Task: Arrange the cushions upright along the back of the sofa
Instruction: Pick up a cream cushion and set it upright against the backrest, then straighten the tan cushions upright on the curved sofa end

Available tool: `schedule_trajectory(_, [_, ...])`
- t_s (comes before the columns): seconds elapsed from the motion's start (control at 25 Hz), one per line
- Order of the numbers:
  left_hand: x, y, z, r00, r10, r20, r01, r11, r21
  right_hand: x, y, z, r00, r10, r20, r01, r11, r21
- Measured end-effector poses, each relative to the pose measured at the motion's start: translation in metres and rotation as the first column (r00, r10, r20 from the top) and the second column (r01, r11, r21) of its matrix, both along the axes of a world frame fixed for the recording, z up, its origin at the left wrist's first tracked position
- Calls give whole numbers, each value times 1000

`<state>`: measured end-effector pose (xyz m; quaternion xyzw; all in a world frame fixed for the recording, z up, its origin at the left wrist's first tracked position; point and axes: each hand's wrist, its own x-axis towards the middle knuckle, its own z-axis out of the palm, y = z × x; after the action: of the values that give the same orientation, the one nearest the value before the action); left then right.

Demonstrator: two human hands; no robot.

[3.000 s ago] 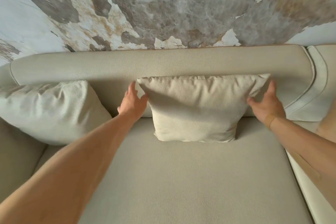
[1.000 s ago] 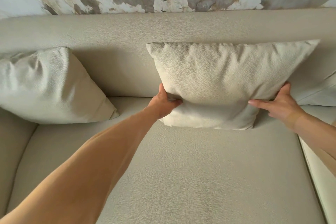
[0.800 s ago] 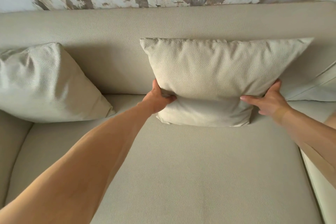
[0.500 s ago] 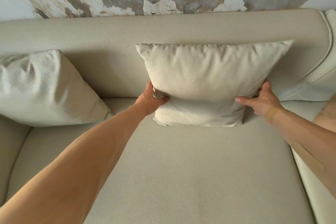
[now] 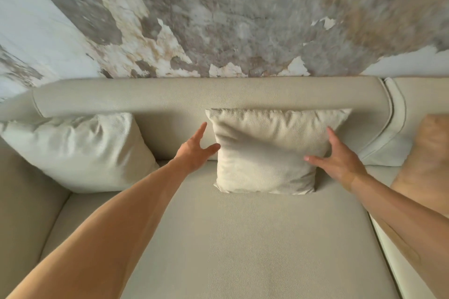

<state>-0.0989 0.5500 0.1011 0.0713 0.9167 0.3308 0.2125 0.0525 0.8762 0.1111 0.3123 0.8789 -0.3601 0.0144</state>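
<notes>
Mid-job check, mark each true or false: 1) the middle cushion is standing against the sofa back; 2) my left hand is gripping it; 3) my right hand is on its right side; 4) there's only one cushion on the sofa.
1) True: the middle cushion stands on the seat, leaning on the sofa back.
2) False: the left hand is open beside its left edge, fingers straight.
3) True: the right hand rests flat there.
4) False: a second cushion sits at the left end.

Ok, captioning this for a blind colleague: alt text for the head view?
Two open hands, left hand and right hand, flank an upright beige cushion against the sofa back. A second cushion leans at left.
</notes>
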Motion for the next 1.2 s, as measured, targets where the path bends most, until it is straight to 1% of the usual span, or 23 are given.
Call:
schedule_trajectory(0.08, [13,-20,31,998,35,-54,-39,997,-69,10,-19,34,997,78,3,-78,996,53])
schedule_trajectory(0.16, [30,-38,65,992,42,-119,-55,993,-105,22,-39,73,993,114,28,-116,985,127])
schedule_trajectory(0.24, [49,-56,100,980,13,-197,-36,993,-115,37,-57,109,989,134,64,-145,961,237])
schedule_trajectory(0.4, [90,-93,165,924,-78,-373,-3,977,-211,79,-88,175,973,178,144,-224,875,430])
schedule_trajectory(0.48, [113,-105,191,901,-112,-419,3,968,-251,102,-95,203,969,190,159,-242,857,455])
schedule_trajectory(0.56, [134,-111,211,883,-124,-453,-3,963,-269,121,-92,228,975,186,125,-223,860,458])
schedule_trajectory(0.68, [163,-110,234,852,-98,-514,-42,966,-254,153,-71,259,980,192,54,-194,851,488])
schedule_trajectory(0.76, [184,-96,244,841,-67,-536,-74,968,-238,180,-47,271,982,189,15,-169,837,520])
schedule_trajectory(0.84, [210,-69,254,823,-79,-563,-75,966,-246,213,-16,279,988,154,-14,-122,837,534])
schedule_trajectory(1.0, [274,16,273,791,-120,-600,-28,973,-231,298,64,295,997,72,-14,-53,840,539])
schedule_trajectory(1.2, [339,122,285,802,-165,-574,57,978,-202,395,152,308,1000,3,-19,9,815,579])
